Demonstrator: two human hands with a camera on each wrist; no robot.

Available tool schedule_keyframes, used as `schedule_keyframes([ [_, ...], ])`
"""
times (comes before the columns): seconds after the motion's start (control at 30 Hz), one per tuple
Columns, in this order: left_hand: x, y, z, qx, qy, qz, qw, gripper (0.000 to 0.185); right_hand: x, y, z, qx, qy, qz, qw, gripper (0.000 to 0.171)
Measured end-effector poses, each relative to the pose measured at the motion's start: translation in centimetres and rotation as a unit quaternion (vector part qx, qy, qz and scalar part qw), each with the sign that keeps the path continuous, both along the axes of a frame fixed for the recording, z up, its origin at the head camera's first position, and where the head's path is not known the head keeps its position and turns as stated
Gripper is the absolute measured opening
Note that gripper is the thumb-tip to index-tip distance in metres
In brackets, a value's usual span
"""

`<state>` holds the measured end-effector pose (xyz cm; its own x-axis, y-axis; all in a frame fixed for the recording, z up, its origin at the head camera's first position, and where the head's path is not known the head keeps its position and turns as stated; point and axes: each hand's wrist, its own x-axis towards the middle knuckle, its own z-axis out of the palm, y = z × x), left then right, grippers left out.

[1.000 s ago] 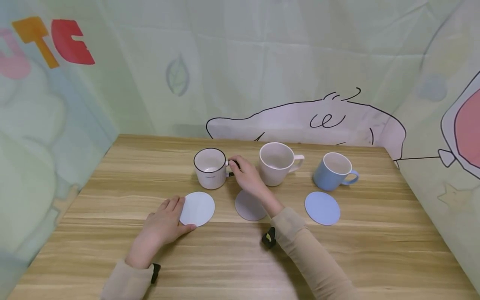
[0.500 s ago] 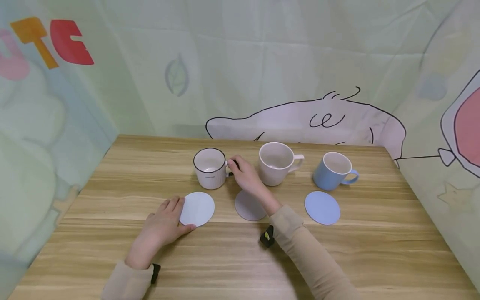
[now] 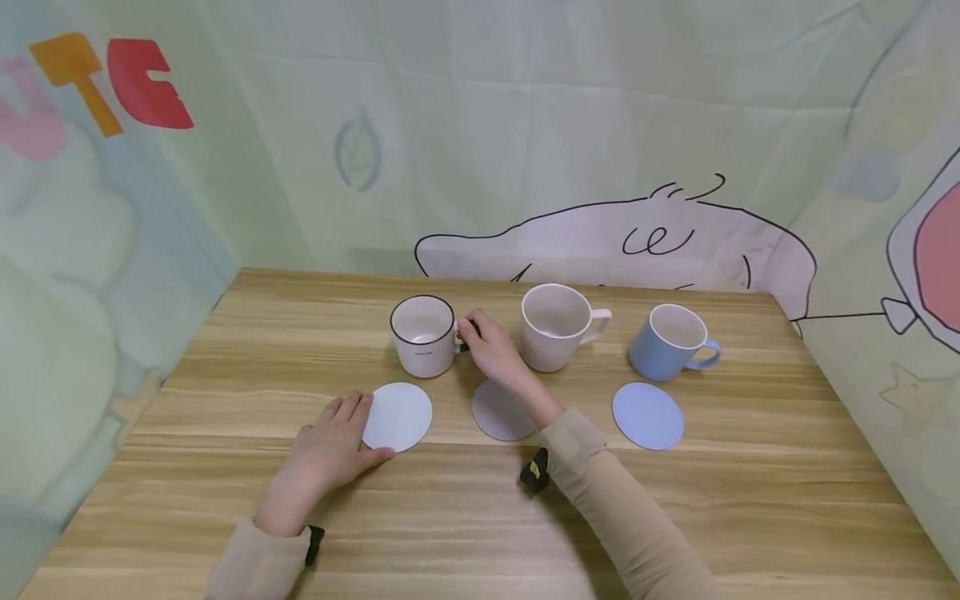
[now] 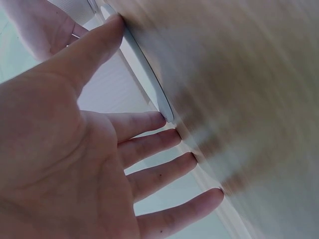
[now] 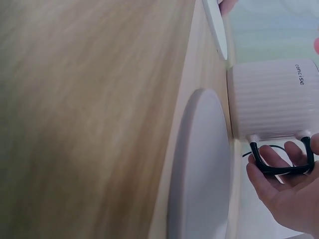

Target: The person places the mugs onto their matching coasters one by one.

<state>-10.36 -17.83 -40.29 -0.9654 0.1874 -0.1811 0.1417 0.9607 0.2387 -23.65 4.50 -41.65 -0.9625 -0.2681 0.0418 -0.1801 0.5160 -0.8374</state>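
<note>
My right hand (image 3: 492, 352) grips the black handle (image 5: 281, 170) of a white ribbed mug (image 3: 424, 350) with a dark rim. The right wrist view shows the fingers reaching through and around that handle; the mug (image 5: 276, 99) stands upright on the table. My left hand (image 3: 330, 446) rests on the table at the left edge of a white round coaster (image 3: 401, 418). Thumb and index fingertips touch the coaster's edge (image 4: 144, 69) in the left wrist view, the other fingers (image 4: 182, 214) spread straight beside it. Below my right wrist lies a grey-pink coaster (image 3: 497, 417), partly covered.
A larger off-white mug (image 3: 551, 333) stands right of my right hand, behind the grey-pink coaster. Farther right is a blue mug (image 3: 660, 354), with a light blue coaster (image 3: 648, 417) in front of it. A printed cloth (image 3: 465, 150) hangs behind the wooden table (image 3: 450, 533).
</note>
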Motion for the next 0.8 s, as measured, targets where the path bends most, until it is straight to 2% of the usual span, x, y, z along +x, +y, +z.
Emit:
schedule_keyframes([
  [0.23, -0.04, 0.03, 0.09, -0.001, -0.001, 0.0, 1.0, 0.089, 0.04, -0.17, 0.22, -0.024, -0.031, -0.01, 0.999, 0.026],
  [0.37, 0.04, 0.09, 0.15, -0.001, -0.005, 0.003, 1.0, 0.088, 0.02, -0.34, 0.48, -0.021, -0.046, -0.017, 0.999, 0.027],
  [0.8, 0.08, 0.14, 0.26, -0.006, -0.008, 0.005, 0.9999, 0.09, 0.16, -0.76, 0.31, -0.017, -0.043, -0.037, 0.998, 0.028],
])
